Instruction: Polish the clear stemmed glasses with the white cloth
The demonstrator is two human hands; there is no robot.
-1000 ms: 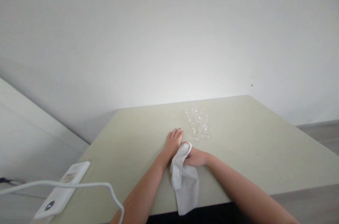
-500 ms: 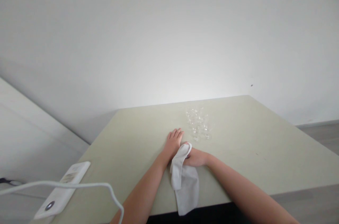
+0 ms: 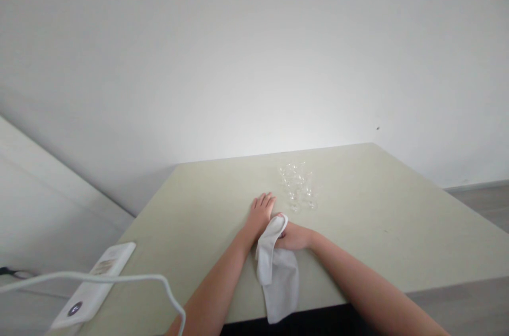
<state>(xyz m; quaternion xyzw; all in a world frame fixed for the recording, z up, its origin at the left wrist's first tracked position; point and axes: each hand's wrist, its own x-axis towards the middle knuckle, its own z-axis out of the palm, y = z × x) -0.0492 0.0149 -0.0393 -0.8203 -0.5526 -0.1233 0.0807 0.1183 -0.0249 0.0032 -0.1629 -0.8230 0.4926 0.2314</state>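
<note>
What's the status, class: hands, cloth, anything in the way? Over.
Left hand open, flat on the table. Right hand shut on the white cloth, which drapes over the near edge. Small clear glasses stand just beyond the fingers, untouched.

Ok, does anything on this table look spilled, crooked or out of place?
Nothing spilled or broken shows. The white cloth, gripped by the right hand, droops over the table's near edge. The clear glasses stand clustered, too faint to check for damage.
</note>
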